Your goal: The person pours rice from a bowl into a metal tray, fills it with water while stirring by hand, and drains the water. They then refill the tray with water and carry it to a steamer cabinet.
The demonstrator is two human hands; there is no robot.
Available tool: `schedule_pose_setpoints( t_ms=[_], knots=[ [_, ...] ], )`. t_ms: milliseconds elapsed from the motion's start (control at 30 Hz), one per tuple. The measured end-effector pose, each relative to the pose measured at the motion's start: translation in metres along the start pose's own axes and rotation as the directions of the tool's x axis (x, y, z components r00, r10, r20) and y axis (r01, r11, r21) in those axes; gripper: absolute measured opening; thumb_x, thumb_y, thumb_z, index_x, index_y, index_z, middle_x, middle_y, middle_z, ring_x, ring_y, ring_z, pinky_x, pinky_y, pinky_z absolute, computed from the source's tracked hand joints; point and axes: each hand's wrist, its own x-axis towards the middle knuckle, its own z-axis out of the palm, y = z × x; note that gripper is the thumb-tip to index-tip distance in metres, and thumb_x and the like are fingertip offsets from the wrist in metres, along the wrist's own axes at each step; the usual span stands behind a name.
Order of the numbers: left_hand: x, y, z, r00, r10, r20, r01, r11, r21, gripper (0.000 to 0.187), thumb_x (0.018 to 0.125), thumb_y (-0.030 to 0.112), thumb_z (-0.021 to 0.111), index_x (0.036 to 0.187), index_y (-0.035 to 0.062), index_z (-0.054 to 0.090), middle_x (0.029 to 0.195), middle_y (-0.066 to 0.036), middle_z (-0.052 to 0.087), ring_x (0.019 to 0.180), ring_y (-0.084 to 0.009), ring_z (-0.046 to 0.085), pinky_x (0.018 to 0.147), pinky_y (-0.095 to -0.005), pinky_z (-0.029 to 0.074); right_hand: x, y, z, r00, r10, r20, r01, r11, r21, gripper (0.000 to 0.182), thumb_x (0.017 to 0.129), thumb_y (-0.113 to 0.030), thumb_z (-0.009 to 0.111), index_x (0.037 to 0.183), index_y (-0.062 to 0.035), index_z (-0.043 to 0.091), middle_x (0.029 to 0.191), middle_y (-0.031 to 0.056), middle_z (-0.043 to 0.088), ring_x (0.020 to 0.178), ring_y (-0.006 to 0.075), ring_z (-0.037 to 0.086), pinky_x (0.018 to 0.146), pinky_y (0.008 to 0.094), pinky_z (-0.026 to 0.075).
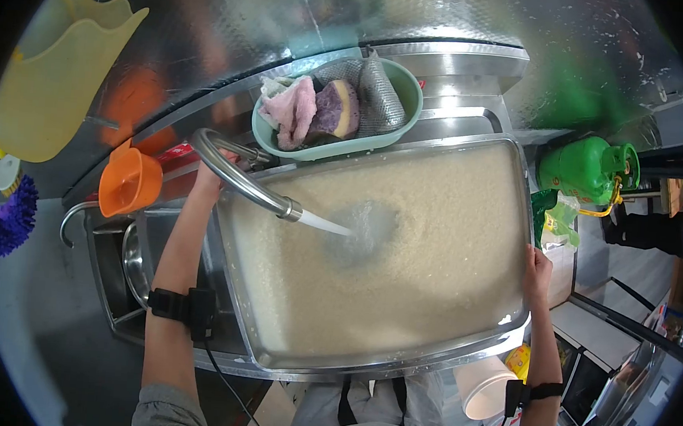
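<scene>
A large steel tray (382,365) lies across the sink, filled with what looks like rice (444,220) under cloudy water. From the curved steel faucet (241,178), a stream of water (325,224) runs into it and stirs up a pale patch. My left hand (217,163) is closed at the faucet's base, behind the spout, which partly hides its fingers. On the tray's right rim, my right hand (538,273) grips the edge with curled fingers.
Behind the tray, a pale green basin (338,149) holds cloths and a sponge. An orange scoop (130,182) and yellow container (61,83) hang left, near a second sink (107,276). A green gas cylinder (582,166) stands right; a white bucket (483,389) sits below.
</scene>
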Motion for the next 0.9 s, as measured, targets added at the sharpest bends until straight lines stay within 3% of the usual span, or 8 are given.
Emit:
schedule_pose_setpoints(
  t_ms=[67, 300, 367, 567, 700, 833, 900],
  knots=[
    [0.017, -0.01, -0.018, 0.996, -0.02, 0.087, 0.012, 0.995, 0.1, 0.03, 0.086, 0.027, 0.05, 0.102, 0.0021, 0.053, 0.097, -0.011, 0.06, 0.086, -0.02, 0.059, 0.064, -0.0402, 0.055, -0.001, -0.003, 0.001, 1.0, -0.015, -0.015, 0.015, 1.0, 0.019, 0.04, 0.091, -0.027, 0.048, 0.063, 0.0003, 0.041, 0.056, -0.0034, 0.03, 0.055, 0.0065, 0.027, 0.046, 0.0271, 0.024],
    [0.014, -0.01, -0.018, 0.996, 0.012, 0.087, -0.025, 0.988, 0.155, 0.03, 0.084, 0.028, 0.052, 0.101, 0.0033, 0.053, 0.099, -0.012, 0.059, 0.086, -0.0199, 0.06, 0.064, -0.0421, 0.056, -0.001, -0.005, 0.0, 1.0, -0.004, -0.003, 0.004, 0.999, 0.038, 0.039, 0.091, -0.027, 0.048, 0.063, 0.0008, 0.042, 0.056, -0.0036, 0.029, 0.055, 0.0063, 0.026, 0.046, 0.0271, 0.023],
    [0.011, -0.01, -0.016, 0.997, 0.026, 0.074, -0.037, 0.986, 0.16, 0.03, 0.084, 0.028, 0.052, 0.102, 0.0033, 0.053, 0.099, -0.012, 0.059, 0.087, -0.0205, 0.059, 0.064, -0.0425, 0.056, 0.002, 0.0, 0.002, 0.998, -0.047, -0.037, 0.047, 0.999, 0.006, 0.04, 0.09, -0.024, 0.049, 0.061, 0.002, 0.041, 0.05, 0.001, 0.03, 0.052, 0.0077, 0.026, 0.044, 0.0289, 0.024],
    [0.01, -0.011, -0.016, 0.999, -0.002, 0.034, -0.003, 0.992, 0.13, 0.03, 0.084, 0.028, 0.054, 0.102, 0.0038, 0.052, 0.101, -0.013, 0.059, 0.092, -0.0222, 0.058, 0.068, -0.0434, 0.055, 0.0, 0.0, 0.0, 0.999, -0.016, -0.027, 0.016, 1.0, -0.012, 0.039, 0.091, -0.027, 0.049, 0.065, 0.0017, 0.045, 0.056, -0.0025, 0.031, 0.055, 0.0073, 0.028, 0.046, 0.0274, 0.025],
    [0.006, -0.012, -0.016, 0.989, 0.096, 0.111, -0.111, 0.985, 0.133, 0.032, 0.083, 0.027, 0.056, 0.104, 0.0044, 0.052, 0.102, -0.012, 0.058, 0.096, -0.0204, 0.057, 0.071, -0.0402, 0.054, -0.002, -0.011, -0.002, 1.0, -0.017, -0.018, 0.016, 0.999, -0.039, 0.04, 0.09, -0.028, 0.049, 0.063, 0.0013, 0.042, 0.054, -0.0001, 0.031, 0.054, 0.0077, 0.029, 0.046, 0.0287, 0.026],
    [0.009, -0.012, -0.018, 0.997, 0.06, 0.049, -0.066, 0.988, 0.138, 0.032, 0.082, 0.024, 0.057, 0.107, 0.0044, 0.053, 0.099, -0.01, 0.06, 0.089, -0.0193, 0.059, 0.081, -0.0342, 0.048, -0.001, -0.011, 0.0, 0.998, -0.014, -0.068, 0.011, 0.999, -0.042, 0.04, 0.087, -0.028, 0.053, 0.063, 0.0032, 0.048, 0.049, 0.0049, 0.035, 0.051, 0.0083, 0.031, 0.044, 0.0301, 0.029],
    [0.02, -0.023, -0.025, 0.991, 0.132, 0.014, -0.132, 0.985, 0.108, 0.031, 0.082, 0.026, 0.057, 0.106, 0.0054, 0.055, 0.097, -0.009, 0.061, 0.089, -0.018, 0.058, 0.077, -0.0336, 0.05, -0.002, -0.009, 0.0, 0.998, 0.003, -0.063, -0.004, 1.0, -0.021, 0.039, 0.088, -0.027, 0.052, 0.064, 0.0032, 0.048, 0.049, 0.0068, 0.036, 0.051, 0.0092, 0.031, 0.045, 0.0309, 0.03]
  ],
)
